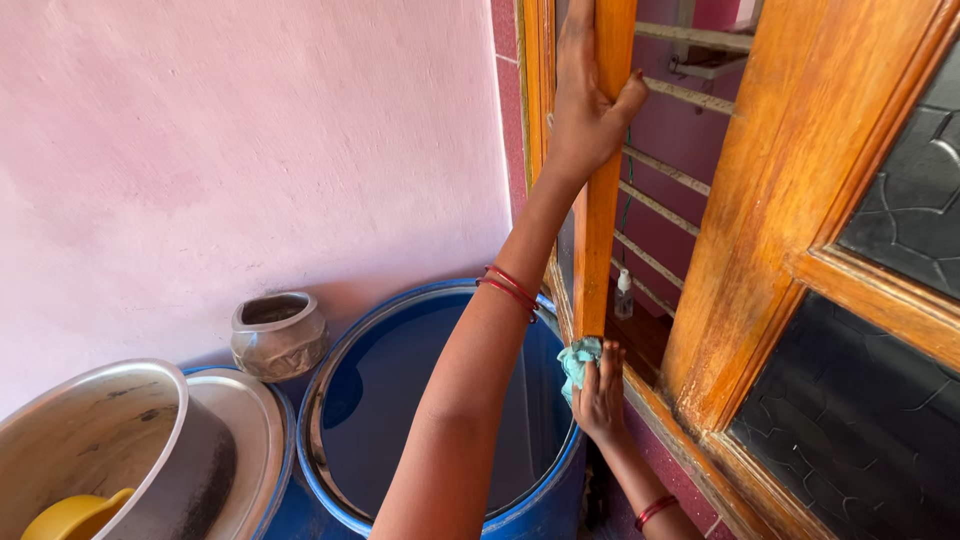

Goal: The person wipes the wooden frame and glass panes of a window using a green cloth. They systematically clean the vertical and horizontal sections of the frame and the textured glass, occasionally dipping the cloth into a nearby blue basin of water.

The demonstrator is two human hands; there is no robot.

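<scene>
Your left hand [590, 90] grips the upright wooden bar [600, 220] at top centre, and your right hand [600, 395] presses a teal cloth [578, 358] against its foot, so both arms fill the middle of the frame. To the right, the open shutter [800, 200] leans in close, leaving you only a narrow gap. Horizontal window bars [665, 170] block that gap behind. Below, the open blue drum [330, 400] crowds the wall. The pink wall [250, 150] at upper left has free room before it.
</scene>
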